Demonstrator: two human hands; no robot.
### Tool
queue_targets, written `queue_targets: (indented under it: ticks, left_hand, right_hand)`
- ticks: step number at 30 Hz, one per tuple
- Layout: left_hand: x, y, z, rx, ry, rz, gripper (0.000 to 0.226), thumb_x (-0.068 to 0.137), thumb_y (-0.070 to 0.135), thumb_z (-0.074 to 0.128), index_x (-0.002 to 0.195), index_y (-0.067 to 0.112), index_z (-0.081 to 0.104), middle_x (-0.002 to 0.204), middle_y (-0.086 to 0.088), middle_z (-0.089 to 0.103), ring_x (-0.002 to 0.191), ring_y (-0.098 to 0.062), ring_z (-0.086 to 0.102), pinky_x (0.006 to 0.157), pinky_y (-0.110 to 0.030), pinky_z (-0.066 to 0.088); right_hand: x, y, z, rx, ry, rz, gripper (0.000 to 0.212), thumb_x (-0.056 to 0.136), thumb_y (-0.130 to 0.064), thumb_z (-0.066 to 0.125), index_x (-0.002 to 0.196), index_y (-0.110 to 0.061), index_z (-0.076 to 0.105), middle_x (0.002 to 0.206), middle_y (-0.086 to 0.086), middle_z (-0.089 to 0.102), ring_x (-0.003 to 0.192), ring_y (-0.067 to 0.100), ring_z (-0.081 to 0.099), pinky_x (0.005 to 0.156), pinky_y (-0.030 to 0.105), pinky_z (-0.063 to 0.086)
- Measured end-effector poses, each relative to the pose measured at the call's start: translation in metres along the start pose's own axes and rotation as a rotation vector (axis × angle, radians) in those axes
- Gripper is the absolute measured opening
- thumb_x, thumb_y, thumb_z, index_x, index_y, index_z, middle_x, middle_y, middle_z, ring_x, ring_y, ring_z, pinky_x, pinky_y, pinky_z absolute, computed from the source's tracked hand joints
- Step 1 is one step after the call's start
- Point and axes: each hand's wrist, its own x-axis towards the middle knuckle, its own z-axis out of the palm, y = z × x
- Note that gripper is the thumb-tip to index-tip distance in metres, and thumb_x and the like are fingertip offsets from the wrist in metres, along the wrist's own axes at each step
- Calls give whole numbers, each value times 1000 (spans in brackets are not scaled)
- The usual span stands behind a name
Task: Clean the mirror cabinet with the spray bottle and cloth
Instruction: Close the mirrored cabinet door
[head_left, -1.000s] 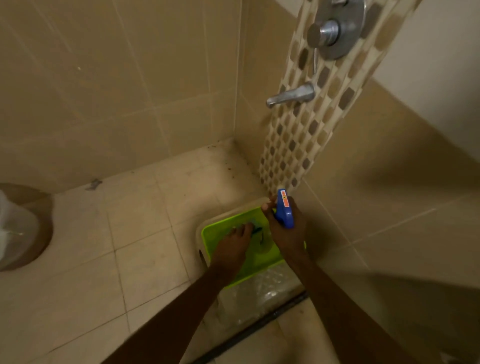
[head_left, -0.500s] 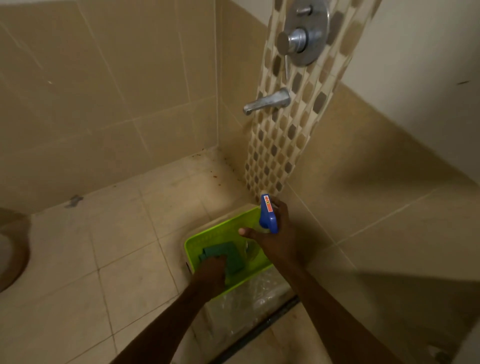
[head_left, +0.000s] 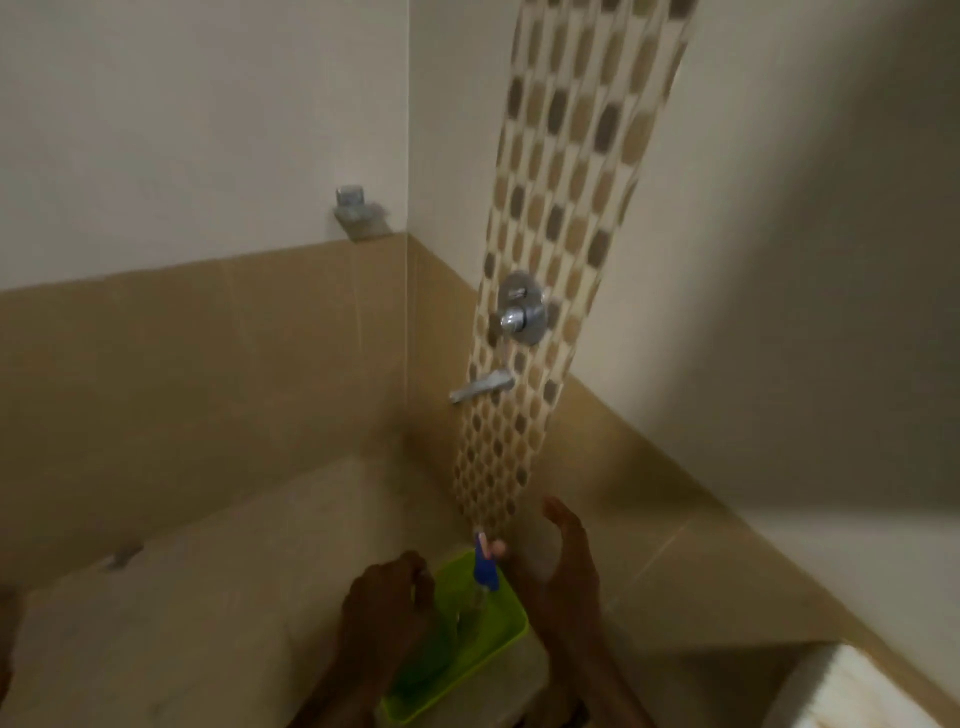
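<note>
Item count, head view:

- Hands: two. One left hand (head_left: 387, 605) and one right hand (head_left: 563, 566).
- Spray bottles: one spray bottle (head_left: 485, 569), blue head, standing in the basket.
- Baskets: one green basket (head_left: 506, 631).
- Wall fittings, chrome: three. One round shower valve (head_left: 521, 314), one spout (head_left: 480, 388) below it, and one corner bracket (head_left: 358, 218) on the adjoining wall.
- Mosaic tile strips: one mosaic strip (head_left: 561, 218), running vertically behind the valve and spout.
- Cloths: count cannot be determined; the picture is blurred and the basket interior is partly covered by the left hand.
</note>
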Motion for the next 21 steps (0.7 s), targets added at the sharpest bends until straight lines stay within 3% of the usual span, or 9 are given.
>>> queue_targets:
  ticks: [2,5,7,10,11,14,17,21]
  left_hand:
    - [-11,34,-42,-89,107,42,22,92,38,50,107,30,64,100,6,71,92,-15,66,81,-30,50]
    - [-29,85,-106,-181,253,125,21,89,39,56,101,26,68,95,6,73,88,-17,69,78,-32,52]
    - [-44,123,-151,-245,335,199,16,89,36,59,93,24,70,88,6,73,83,-17,69,72,-32,53]
    - [-60,174,-206,-320,464,329,13,88,29,62,95,24,72,87,8,73,75,-9,67,65,-7,44]
    - [-66,193,-223,-369,467,343,17,89,32,61,100,25,72,89,8,73,76,-7,67,66,-5,42]
    - [-80,235,-262,-494,405,407,24,90,41,56,107,27,68,95,8,71,79,-8,67,71,-15,51]
    - [-94,264,-293,-683,378,478,17,87,38,64,97,27,73,87,13,72,79,0,66,67,-11,49]
    - [-116,292,-316,-1125,-92,523,24,80,29,69,88,7,75,86,-10,74,79,-23,71,72,-32,55]
  right_hand:
    - [-15,-47,-16,8,-2,-47,69,75,-24,85,133,-27,49,119,-16,54,107,-7,53,77,-5,35]
    - [-47,-114,-42,25,40,-219,66,78,-16,82,135,-20,50,131,-12,54,114,-22,47,85,-3,36]
    - [-68,-158,-61,2,115,-328,60,81,-18,80,133,-23,50,133,-7,56,118,-17,49,91,5,42]
    - [-88,-213,-88,-51,209,-487,54,86,-24,68,137,-20,50,133,-4,58,121,4,55,96,25,49]
    - [-91,-231,-100,-77,224,-532,51,88,-23,65,137,-21,50,133,-4,58,121,8,56,98,28,48]
    - [-100,-281,-127,-159,219,-605,45,93,-16,60,129,-39,48,126,-5,62,114,12,60,95,30,50]
    - [-117,-322,-145,-245,405,-799,40,84,-4,63,120,-22,66,114,-2,71,101,8,66,86,15,50]
    - [-145,-352,-179,-320,662,-1061,30,78,2,68,96,-19,77,95,-3,75,82,8,69,71,14,53]
